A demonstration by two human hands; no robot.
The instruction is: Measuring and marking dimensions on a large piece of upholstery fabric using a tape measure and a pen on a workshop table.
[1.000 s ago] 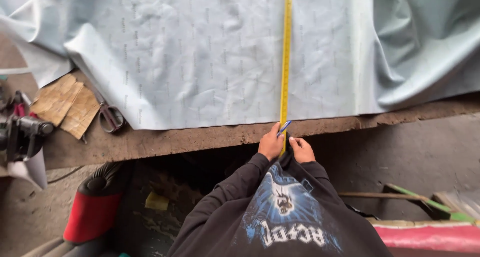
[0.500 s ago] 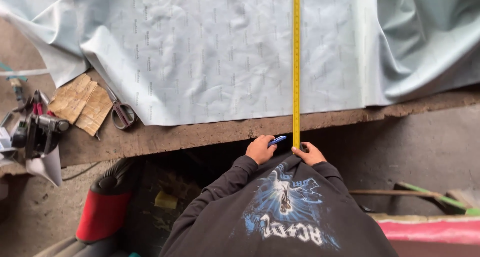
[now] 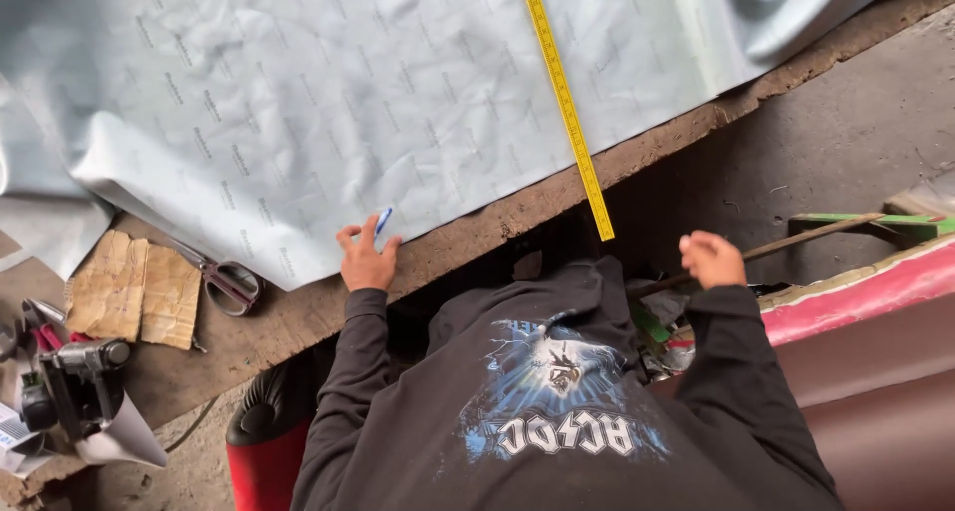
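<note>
Both hands have left the yellow tape measure (image 3: 565,108), which now lies slanted across the pale sheet (image 3: 298,123) to the bench's front edge. Left hand (image 3: 366,262) pinches a blue pen (image 3: 382,220) at the sheet's edge, seemingly marking. Right hand (image 3: 712,260) hangs loosely curled, empty.

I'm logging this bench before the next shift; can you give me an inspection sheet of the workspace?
Surface: worn wooden workbench, rough edge.
Job's things: pale grey printed sheet material spread flat; yellow measuring tape across it, its end overhanging the bench edge.
Clutter: metal scissors, brown cardboard scraps, a power tool.
Hands: left hand at the sheet edge, blue pen in its fingers; right hand closed, off the bench.
Cables: one thin lead hanging below.
Surroundings: concrete floor, red upholstered object.
</note>
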